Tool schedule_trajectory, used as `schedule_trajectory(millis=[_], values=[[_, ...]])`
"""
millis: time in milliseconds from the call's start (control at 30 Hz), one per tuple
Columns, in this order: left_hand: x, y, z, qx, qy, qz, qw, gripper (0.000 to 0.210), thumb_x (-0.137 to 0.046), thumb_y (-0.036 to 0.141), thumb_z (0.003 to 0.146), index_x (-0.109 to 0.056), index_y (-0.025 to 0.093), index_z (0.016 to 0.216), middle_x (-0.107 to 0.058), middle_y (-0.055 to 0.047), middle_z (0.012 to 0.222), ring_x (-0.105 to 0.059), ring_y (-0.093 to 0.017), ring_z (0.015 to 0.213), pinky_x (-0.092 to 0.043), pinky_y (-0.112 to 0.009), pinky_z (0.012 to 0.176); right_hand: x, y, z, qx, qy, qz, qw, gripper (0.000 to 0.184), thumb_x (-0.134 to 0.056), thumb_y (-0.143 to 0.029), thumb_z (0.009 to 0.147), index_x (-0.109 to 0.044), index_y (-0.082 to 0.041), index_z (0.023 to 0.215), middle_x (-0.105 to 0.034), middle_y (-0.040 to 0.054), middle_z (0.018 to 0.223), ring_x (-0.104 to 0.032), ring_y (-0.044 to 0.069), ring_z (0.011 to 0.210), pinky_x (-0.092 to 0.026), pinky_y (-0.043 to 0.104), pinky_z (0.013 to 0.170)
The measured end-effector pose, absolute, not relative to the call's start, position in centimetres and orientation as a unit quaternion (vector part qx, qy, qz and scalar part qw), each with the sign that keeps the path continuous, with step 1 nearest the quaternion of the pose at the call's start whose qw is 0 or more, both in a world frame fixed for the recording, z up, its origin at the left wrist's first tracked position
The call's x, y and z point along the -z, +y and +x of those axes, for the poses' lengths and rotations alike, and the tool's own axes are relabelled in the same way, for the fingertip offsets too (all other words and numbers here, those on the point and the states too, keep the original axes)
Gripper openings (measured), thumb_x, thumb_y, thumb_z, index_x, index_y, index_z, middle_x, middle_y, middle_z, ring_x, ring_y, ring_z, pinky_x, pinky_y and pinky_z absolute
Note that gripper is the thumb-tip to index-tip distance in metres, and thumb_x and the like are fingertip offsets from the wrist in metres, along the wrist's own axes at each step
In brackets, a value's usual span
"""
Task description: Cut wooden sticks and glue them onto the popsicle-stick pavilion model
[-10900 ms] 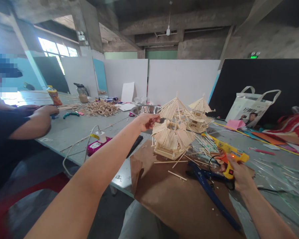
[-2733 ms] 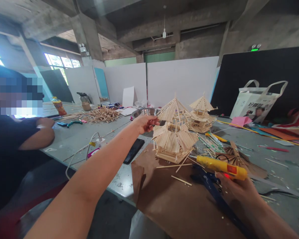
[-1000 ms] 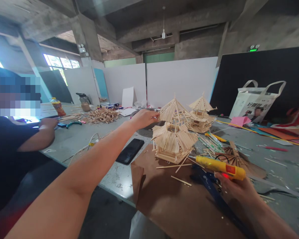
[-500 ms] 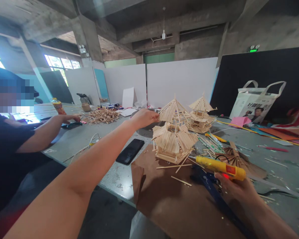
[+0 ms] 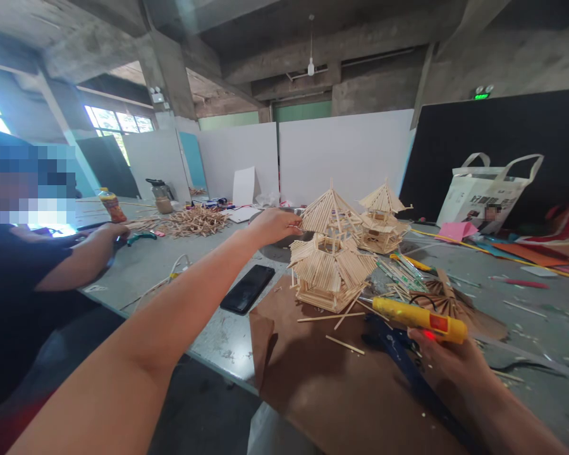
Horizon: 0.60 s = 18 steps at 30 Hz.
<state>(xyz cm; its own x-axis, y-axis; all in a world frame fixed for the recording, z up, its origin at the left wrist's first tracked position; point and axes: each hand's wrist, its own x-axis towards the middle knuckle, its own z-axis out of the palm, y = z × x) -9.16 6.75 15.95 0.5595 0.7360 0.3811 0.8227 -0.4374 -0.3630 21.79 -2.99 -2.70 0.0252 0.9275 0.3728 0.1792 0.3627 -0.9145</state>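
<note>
A model pavilion of thin wooden sticks point(image 5: 330, 278) stands on brown paper, with an open six-sided hole in its lower tier. Over that hole is a pointed stick roof point(image 5: 326, 212). My left hand point(image 5: 277, 226) reaches far forward, fingers pinched at the roof's left edge; its fingertips are partly hidden. In my right hand point(image 5: 443, 354) is a yellow hot glue gun point(image 5: 408, 314), a red light glowing on it. Its nozzle points left, close to the pavilion's lower right side. A dark blue long-shaped object point(image 5: 403, 363) lies beside this hand.
Behind stands a second stick pavilion point(image 5: 383, 221). A black phone point(image 5: 248, 289) lies left of the brown paper point(image 5: 322, 379). Farther left are a heap of sticks point(image 5: 196, 221) and a co-worker's arm point(image 5: 90, 256). Glue sticks point(image 5: 403, 275) and a white bag point(image 5: 481, 199) are right.
The co-worker's hand at the left has drawn back toward their body. My two hands, the glue gun and the pavilion have hardly moved.
</note>
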Motion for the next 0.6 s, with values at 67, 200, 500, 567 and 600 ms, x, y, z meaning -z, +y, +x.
schedule_trajectory(millis=[67, 200, 500, 567, 600], values=[[-16.0, 6.8, -9.1, 0.080, -0.462, -0.844, 0.263, 0.021, -0.044, 0.038, 0.076, -0.058, 0.024, 0.084, -0.064, 0.003, 0.076, -0.056, -0.011, 0.070, -0.032, -0.020, 0.057, 2.7, -3.0, 21.9, -0.352, -0.607, -0.453, 0.550, 0.030, -0.066, -0.042, 0.052, -0.065, -0.017, 0.067, -0.066, 0.0056, 0.062, -0.061, 0.020, 0.056, -0.052, 0.027, 0.053], [-15.9, 7.1, -9.0, 0.087, -0.466, -0.839, 0.268, 0.020, -0.045, 0.037, 0.075, -0.059, 0.024, 0.080, -0.064, 0.002, 0.074, -0.057, -0.013, 0.071, -0.034, -0.022, 0.058, 2.4, -3.1, 21.8, -0.349, -0.613, -0.448, 0.549, 0.027, -0.066, -0.041, 0.054, -0.064, -0.017, 0.067, -0.066, 0.0048, 0.062, -0.061, 0.019, 0.056, -0.052, 0.026, 0.053], [-13.1, 6.9, -10.3, 0.226, -0.470, -0.820, 0.236, 0.034, -0.047, 0.040, 0.073, -0.051, 0.022, 0.103, -0.065, 0.000, 0.082, -0.059, -0.013, 0.075, -0.041, -0.022, 0.063, 2.6, -3.0, 21.9, -0.326, -0.619, -0.451, 0.553, 0.030, -0.067, -0.042, 0.053, -0.064, -0.017, 0.069, -0.066, 0.0054, 0.062, -0.060, 0.020, 0.054, -0.052, 0.027, 0.051], [-12.1, 6.8, -10.4, 0.251, -0.470, -0.808, 0.251, 0.030, -0.047, 0.038, 0.075, -0.052, 0.022, 0.100, -0.065, 0.000, 0.085, -0.060, -0.012, 0.073, -0.041, -0.022, 0.062, 2.9, -2.9, 22.0, -0.314, -0.629, -0.450, 0.551, 0.030, -0.066, -0.042, 0.054, -0.065, -0.017, 0.070, -0.066, 0.0050, 0.063, -0.061, 0.019, 0.055, -0.052, 0.027, 0.052], [-11.7, 6.8, -10.4, 0.264, -0.471, -0.799, 0.265, 0.028, -0.046, 0.037, 0.076, -0.053, 0.022, 0.098, -0.065, 0.000, 0.085, -0.060, -0.012, 0.072, -0.041, -0.022, 0.062, 3.0, -2.8, 22.0, -0.305, -0.634, -0.450, 0.550, 0.029, -0.065, -0.042, 0.055, -0.065, -0.017, 0.070, -0.067, 0.0046, 0.064, -0.061, 0.019, 0.056, -0.052, 0.026, 0.052]])
